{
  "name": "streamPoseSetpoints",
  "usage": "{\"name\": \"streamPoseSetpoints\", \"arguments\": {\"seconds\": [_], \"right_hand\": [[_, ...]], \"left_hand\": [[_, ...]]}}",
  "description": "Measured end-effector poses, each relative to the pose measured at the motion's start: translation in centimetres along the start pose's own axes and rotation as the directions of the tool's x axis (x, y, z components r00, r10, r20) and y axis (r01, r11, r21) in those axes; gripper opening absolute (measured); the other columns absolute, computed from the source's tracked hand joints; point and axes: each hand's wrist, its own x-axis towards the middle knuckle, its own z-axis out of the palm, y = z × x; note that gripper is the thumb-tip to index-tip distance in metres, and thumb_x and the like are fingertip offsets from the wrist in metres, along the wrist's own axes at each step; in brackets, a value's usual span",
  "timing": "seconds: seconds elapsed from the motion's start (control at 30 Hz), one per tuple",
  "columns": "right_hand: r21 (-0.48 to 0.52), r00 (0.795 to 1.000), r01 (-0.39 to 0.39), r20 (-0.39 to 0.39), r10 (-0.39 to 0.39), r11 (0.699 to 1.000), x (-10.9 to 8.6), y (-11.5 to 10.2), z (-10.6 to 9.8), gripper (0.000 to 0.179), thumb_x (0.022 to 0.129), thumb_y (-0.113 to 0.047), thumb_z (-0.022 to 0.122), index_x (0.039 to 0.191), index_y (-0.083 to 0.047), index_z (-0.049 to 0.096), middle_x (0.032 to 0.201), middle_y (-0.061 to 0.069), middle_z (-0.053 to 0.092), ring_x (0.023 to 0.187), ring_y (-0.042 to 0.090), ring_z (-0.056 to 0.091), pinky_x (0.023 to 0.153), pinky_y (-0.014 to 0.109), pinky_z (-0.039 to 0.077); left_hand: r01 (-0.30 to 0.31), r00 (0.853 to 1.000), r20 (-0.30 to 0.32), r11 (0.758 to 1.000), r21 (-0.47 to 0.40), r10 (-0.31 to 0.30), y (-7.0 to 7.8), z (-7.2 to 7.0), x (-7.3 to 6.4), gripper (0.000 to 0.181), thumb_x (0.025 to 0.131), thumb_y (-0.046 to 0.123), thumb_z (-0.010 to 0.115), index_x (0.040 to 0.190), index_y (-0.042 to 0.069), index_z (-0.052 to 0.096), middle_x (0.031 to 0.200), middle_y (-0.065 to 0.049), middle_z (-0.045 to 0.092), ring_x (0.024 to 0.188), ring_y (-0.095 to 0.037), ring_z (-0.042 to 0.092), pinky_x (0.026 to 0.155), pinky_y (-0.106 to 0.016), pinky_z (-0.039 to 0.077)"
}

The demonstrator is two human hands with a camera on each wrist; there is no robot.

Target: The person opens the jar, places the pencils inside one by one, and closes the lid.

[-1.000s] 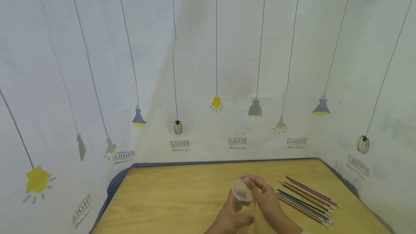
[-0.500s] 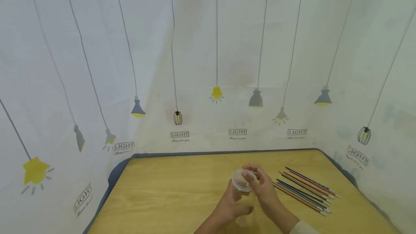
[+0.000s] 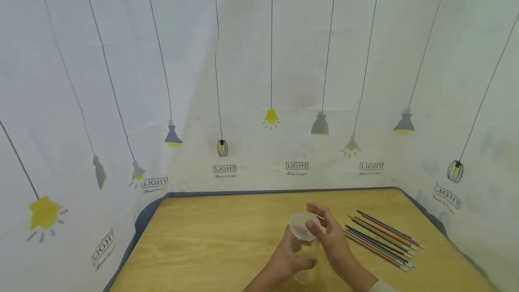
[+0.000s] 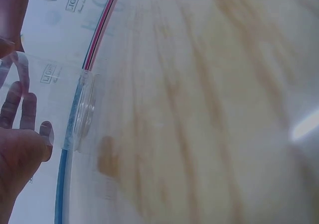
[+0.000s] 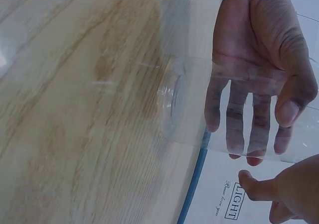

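Observation:
My left hand (image 3: 289, 256) grips a clear plastic jar (image 3: 306, 249) around its side, holding it upright above the wooden table. Through the jar wall, its fingers (image 5: 234, 119) show in the right wrist view. The jar's round base (image 4: 85, 112) faces the tabletop in the left wrist view. On top sits a translucent lid (image 3: 299, 225). My right hand (image 3: 336, 242) is at the lid's right edge, with its thumb over the rim. The other right fingers extend loosely past the far side, and their contact with the lid is unclear. I see nothing inside the jar.
Several pencils (image 3: 379, 242) lie side by side on the table (image 3: 202, 238), right of my hands. A white curtain (image 3: 251, 80) printed with lamps surrounds the table's back and sides.
My right fingers have straightened and spread away from the lid, while the thumb stays at its edge. The left hand keeps its hold on the jar. The head view has tilted slightly down.

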Motion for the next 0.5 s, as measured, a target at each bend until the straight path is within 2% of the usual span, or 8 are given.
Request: {"name": "streamPoseSetpoints", "arguments": {"seconds": [0.1,0.2,0.33,0.5], "right_hand": [[0.041,1.000,-0.008,0.012,0.008,0.999,-0.27,-0.14,0.21,0.058,0.097,-0.021,0.084,0.147,-0.012,0.057,0.151,0.016,0.057,0.127,0.023,0.054,0.101,0.037,0.053],[0.094,0.999,-0.041,0.020,0.039,0.995,-0.37,-0.21,0.46,0.059,0.092,-0.015,0.088,0.143,-0.010,0.058,0.143,0.015,0.058,0.123,0.024,0.056,0.095,0.035,0.059],[0.076,0.999,-0.046,0.021,0.045,0.996,-0.30,-0.08,0.42,0.053,0.094,-0.012,0.085,0.143,-0.010,0.063,0.138,0.014,0.063,0.122,0.023,0.058,0.095,0.034,0.058],[0.045,0.997,-0.022,0.077,0.019,0.999,-0.06,0.26,-0.15,0.048,0.100,-0.016,0.079,0.146,-0.011,0.066,0.144,0.012,0.062,0.130,0.023,0.056,0.105,0.039,0.051]], "left_hand": [[0.002,1.000,-0.008,1.000,0.003,-0.002,-0.10,0.01,-0.02,0.099,0.086,0.011,0.084,0.167,0.025,0.030,0.156,-0.004,0.056,0.138,-0.024,0.058,0.121,-0.061,0.047],[0.003,1.000,-0.017,1.000,-0.005,-0.003,-0.10,0.10,-0.07,0.099,0.084,0.012,0.084,0.167,0.023,0.031,0.157,-0.006,0.056,0.137,-0.022,0.058,0.118,-0.057,0.050],[0.022,1.000,-0.019,1.000,-0.013,-0.022,-0.04,0.21,-0.19,0.097,0.084,0.012,0.084,0.165,0.025,0.033,0.152,-0.004,0.058,0.134,-0.025,0.059,0.112,-0.049,0.054],[0.033,0.999,-0.023,0.999,-0.039,-0.034,-0.04,0.21,-0.13,0.094,0.085,0.010,0.085,0.163,0.030,0.036,0.150,-0.001,0.059,0.136,-0.029,0.058,0.110,-0.047,0.054]]}}
